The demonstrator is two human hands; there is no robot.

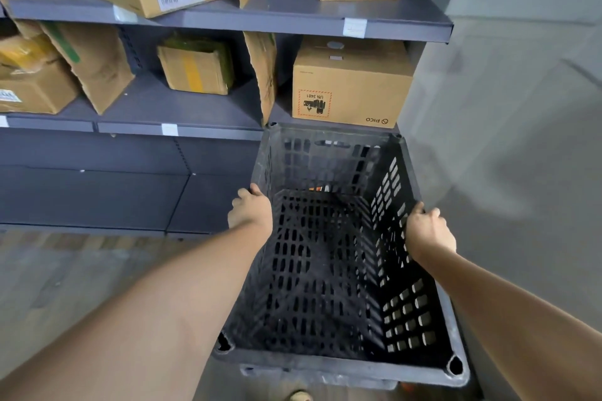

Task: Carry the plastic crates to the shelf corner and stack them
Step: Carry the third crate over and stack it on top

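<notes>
A black slotted plastic crate [329, 365] fills the lower middle of the head view, open side up, with nothing inside. My left hand [250, 210] grips its left rim and my right hand [429, 231] grips its right rim. The crate's far end reaches the right end of the grey shelf unit [208, 112], next to the grey wall. A second rim edge shows just under the crate's near side, so it seems to sit on another crate, mostly hidden. Something orange shows through the slots at the far bottom.
Several cardboard boxes stand on the shelves, one with a PICO mark [350, 85] right behind the crate. A grey wall [508, 107] closes the right side. Wood-look floor [65, 270] lies to the left. A shoe tip [301, 395] shows at the bottom edge.
</notes>
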